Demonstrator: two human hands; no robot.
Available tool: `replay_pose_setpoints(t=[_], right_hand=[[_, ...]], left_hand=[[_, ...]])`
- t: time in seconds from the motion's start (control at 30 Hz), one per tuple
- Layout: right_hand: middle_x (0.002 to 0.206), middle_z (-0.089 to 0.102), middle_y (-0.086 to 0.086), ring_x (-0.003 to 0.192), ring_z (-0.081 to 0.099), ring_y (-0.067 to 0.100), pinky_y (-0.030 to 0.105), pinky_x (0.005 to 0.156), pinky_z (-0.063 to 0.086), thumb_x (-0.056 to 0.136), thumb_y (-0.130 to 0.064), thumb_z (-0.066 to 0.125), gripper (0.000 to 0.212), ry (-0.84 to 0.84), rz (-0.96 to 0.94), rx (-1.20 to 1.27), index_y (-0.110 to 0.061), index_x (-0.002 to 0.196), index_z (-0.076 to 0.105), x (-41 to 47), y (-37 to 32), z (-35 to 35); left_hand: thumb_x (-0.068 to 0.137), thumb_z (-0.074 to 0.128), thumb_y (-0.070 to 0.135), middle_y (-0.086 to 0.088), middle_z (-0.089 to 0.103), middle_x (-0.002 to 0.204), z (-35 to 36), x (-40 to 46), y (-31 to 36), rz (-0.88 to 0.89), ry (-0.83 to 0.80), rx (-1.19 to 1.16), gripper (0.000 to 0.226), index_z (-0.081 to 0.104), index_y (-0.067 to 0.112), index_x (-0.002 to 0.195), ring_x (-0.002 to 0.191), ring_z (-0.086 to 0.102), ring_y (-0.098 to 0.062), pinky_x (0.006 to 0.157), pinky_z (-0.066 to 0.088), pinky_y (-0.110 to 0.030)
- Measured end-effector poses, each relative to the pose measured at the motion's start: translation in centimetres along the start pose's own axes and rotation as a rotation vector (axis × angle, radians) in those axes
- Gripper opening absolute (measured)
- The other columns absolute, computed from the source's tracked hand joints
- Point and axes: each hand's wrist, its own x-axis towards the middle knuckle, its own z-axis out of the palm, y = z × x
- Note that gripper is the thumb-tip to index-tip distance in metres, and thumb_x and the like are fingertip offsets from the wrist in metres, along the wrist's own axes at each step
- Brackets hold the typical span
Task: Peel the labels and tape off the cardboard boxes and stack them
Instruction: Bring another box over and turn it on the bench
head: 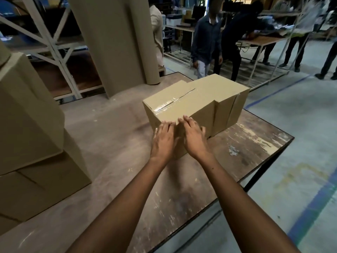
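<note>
Item: cardboard box (179, 106), brown, rectangular, matte. It sits on the far right part of a worn table (127, 179). Its long axis runs from the near corner away to the far right; a narrow end faces left. A strip of clear glossy tape (166, 105) follows the slit top seam, wrinkled and catching light. A second box (228, 99) of the same cardboard stands touching it on the far side, with a band of tape down its right face.

Hands: left hand (164, 137) and right hand (194, 135) rest side by side at the near corner of the box, fingers straight, tips on the top edge, palms against the side. Neither hand curls round anything.

Table: flat top, scuffed and scratched, pale patches of chipped finish toward the right edge, dark metal leg below.

Surroundings: a stack of larger cardboard boxes (31, 143) on the left; a tall roll of brown paper (113, 41) standing behind; several people (207, 42) at workbenches beyond.
</note>
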Motion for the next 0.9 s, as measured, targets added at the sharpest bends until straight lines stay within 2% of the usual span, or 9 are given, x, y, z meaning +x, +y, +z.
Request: replay_pose_setpoints(t=[0.13, 0.23, 0.3, 0.4, 0.5, 0.6, 0.67, 0.73, 0.9], right_hand=[[0.164, 0.043, -0.006, 0.153, 0.035, 0.017, 0.057, 0.114, 0.034, 0.102, -0.018, 0.059, 0.056, 0.111, -0.120, -0.003, -0.031, 0.156, 0.049, -1.4, -2.7, -0.1], [0.162, 0.040, -0.003, 0.150, 0.038, 0.019, 0.065, 0.112, 0.037, 0.108, -0.031, 0.054, 0.049, 0.270, 0.032, 0.066, -0.031, 0.156, 0.046, -0.2, -3.1, -0.5], [0.171, 0.026, 0.001, 0.156, 0.032, 0.025, 0.075, 0.113, 0.034, 0.108, -0.040, 0.055, 0.059, 0.307, 0.156, 0.149, -0.033, 0.163, 0.034, 1.6, -2.4, -1.3], [0.179, 0.009, 0.000, 0.163, 0.017, 0.034, 0.082, 0.115, 0.020, 0.104, -0.066, 0.055, 0.078, 0.254, 0.222, 0.346, -0.049, 0.167, 0.013, 4.2, -1.6, -2.4], [0.173, 0.027, 0.001, 0.160, 0.028, 0.031, 0.079, 0.116, 0.020, 0.097, -0.080, 0.053, 0.082, 0.258, 0.272, 0.454, -0.047, 0.165, 0.020, 5.5, -1.8, -2.5], [0.157, 0.043, 0.002, 0.148, 0.043, 0.028, 0.070, 0.116, 0.038, 0.093, -0.074, 0.062, 0.078, 0.322, 0.320, 0.520, -0.031, 0.155, 0.043, 6.0, -1.3, -2.1], [0.149, 0.049, 0.003, 0.142, 0.047, 0.025, 0.059, 0.115, 0.045, 0.092, -0.072, 0.066, 0.074, 0.327, 0.303, 0.548, -0.025, 0.148, 0.051, 6.0, -0.9, -1.9], [0.145, 0.055, 0.005, 0.140, 0.047, 0.023, 0.051, 0.115, 0.045, 0.093, -0.068, 0.069, 0.072, 0.340, 0.284, 0.554, -0.022, 0.146, 0.055, 5.6, -0.9, -2.1], [0.136, 0.060, 0.003, 0.133, 0.051, 0.020, 0.049, 0.113, 0.047, 0.091, -0.075, 0.067, 0.077, 0.423, 0.289, 0.529, -0.018, 0.141, 0.059, 2.6, -3.2, -2.0]], left_hand=[[0.086, 0.086, 0.035, -0.009, 0.048, 0.127, -0.6, -2.2, -3.2, -0.144, 0.070, -0.099, 0.055, 0.050, 0.019, 0.125, 0.109, 0.063, -0.033, 0.093, 0.056, -0.045], [0.090, 0.085, 0.024, -0.005, 0.045, 0.130, -1.3, -3.5, -5.3, -0.166, 0.093, -0.219, 0.066, 0.047, 0.020, 0.144, 0.106, 0.064, -0.032, 0.091, 0.056, -0.045], [0.093, 0.083, 0.019, -0.005, 0.043, 0.130, -1.5, -4.0, -6.2, -0.158, 0.076, -0.206, 0.083, 0.038, 0.021, 0.162, 0.102, 0.063, -0.028, 0.091, 0.056, -0.042], [0.095, 0.079, 0.010, -0.004, 0.040, 0.125, -1.7, -4.5, -6.5, -0.145, 0.086, -0.194, 0.074, 0.047, 0.019, 0.161, 0.096, 0.063, -0.024, 0.094, 0.061, -0.042], [0.093, 0.080, 0.006, -0.005, 0.035, 0.142, -2.2, -4.8, -5.8, -0.217, 0.124, -0.303, 0.065, 0.058, 0.023, 0.151, 0.115, 0.062, -0.023, 0.111, 0.053, -0.035], [0.094, 0.084, 0.025, -0.020, 0.021, 0.171, -3.1, -4.2, -4.7, -0.493, 0.133, -0.525, 0.075, 0.049, 0.024, 0.160, 0.138, 0.045, -0.018, 0.122, 0.034, -0.028], [0.094, 0.084, 0.028, -0.015, 0.041, 0.169, -3.0, -4.0, -4.5, -0.565, 0.088, -0.671, 0.085, 0.040, 0.020, 0.166, 0.149, 0.048, -0.023, 0.123, 0.036, -0.030], [0.095, 0.083, 0.026, -0.010, 0.056, 0.159, -2.8, -4.3, -4.6, -0.567, 0.104, -0.682, 0.083, 0.041, 0.020, 0.166, 0.146, 0.054, -0.024, 0.120, 0.042, -0.033], [0.097, 0.080, 0.029, -0.014, 0.059, 0.155, -5.1, -7.0, -5.9, -0.578, 0.111, -0.604, 0.078, 0.042, 0.026, 0.165, 0.144, 0.055, -0.029, 0.113, 0.044, -0.030]])
